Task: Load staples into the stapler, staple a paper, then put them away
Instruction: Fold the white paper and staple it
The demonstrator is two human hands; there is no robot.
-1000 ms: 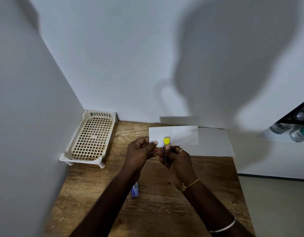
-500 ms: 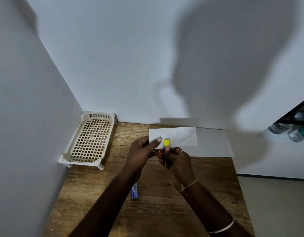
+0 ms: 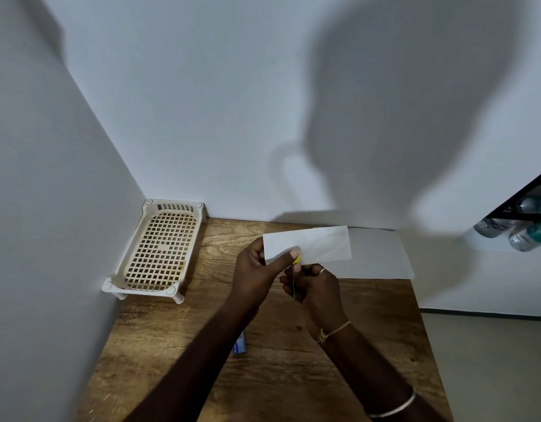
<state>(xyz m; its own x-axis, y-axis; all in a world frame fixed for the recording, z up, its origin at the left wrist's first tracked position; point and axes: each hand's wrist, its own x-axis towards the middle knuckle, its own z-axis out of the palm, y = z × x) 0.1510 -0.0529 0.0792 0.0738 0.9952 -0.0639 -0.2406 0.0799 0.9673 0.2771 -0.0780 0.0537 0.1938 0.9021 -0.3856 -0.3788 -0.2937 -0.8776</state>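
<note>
A folded white paper [image 3: 317,245] is held above the wooden table [image 3: 281,360]. My left hand [image 3: 257,269] pinches the paper's lower left corner, thumb on its face. My right hand [image 3: 314,286] is closed around a small stapler [image 3: 296,258], of which only the yellow tip and a thin dark edge show; the tip sits at the paper's lower edge, under my left thumb. A small blue and white staple box [image 3: 240,348] lies on the table, half hidden under my left forearm.
A cream plastic mesh basket [image 3: 159,248] stands in the table's back left corner against the walls. A flat white sheet [image 3: 381,254] lies at the table's back right. Plastic bottles [image 3: 518,229] lie on a shelf at the right.
My left thumb has slid over the yellow stapler tip, which is now mostly covered, and the paper's corner has come further onto the stapler. Both hands stay in the same place.
</note>
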